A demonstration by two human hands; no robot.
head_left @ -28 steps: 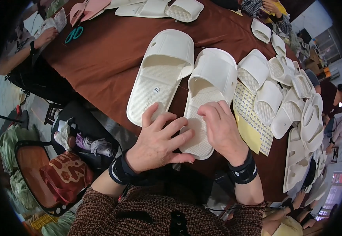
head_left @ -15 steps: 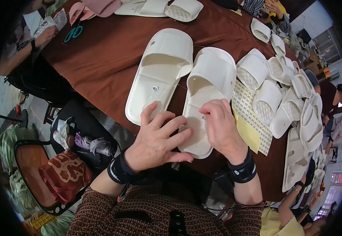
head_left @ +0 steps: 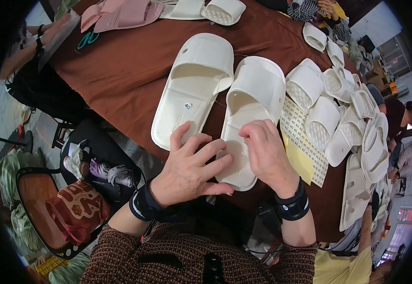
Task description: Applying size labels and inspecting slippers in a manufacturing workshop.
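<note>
Two white slippers lie side by side in front of me, toes pointing away. On the insole of the left slipper (head_left: 205, 71) is a small round sticker (head_left: 187, 106). My left hand (head_left: 192, 163) lies with its fingers spread across the heel ends of both slippers. Above the insole of the right slipper (head_left: 258, 85), my right hand (head_left: 270, 158) has thumb and fingers pinched together. Whatever is in that pinch, if anything, is too small to make out. A sheet of small round stickers (head_left: 305, 142) with yellow backing lies just right of my right hand.
Many white slippers (head_left: 322, 118) are heaped along the right of the brown tablecloth (head_left: 116, 80). Pink slippers (head_left: 125, 15) and teal scissors (head_left: 88, 39) lie at the far left. A chair with a red bag (head_left: 78, 208) stands at left. Other people work around the table.
My hands and the two slippers in front of me stay almost still. At the far left, the pink slippers have shifted into fuller view, and another person's arms have moved up.
</note>
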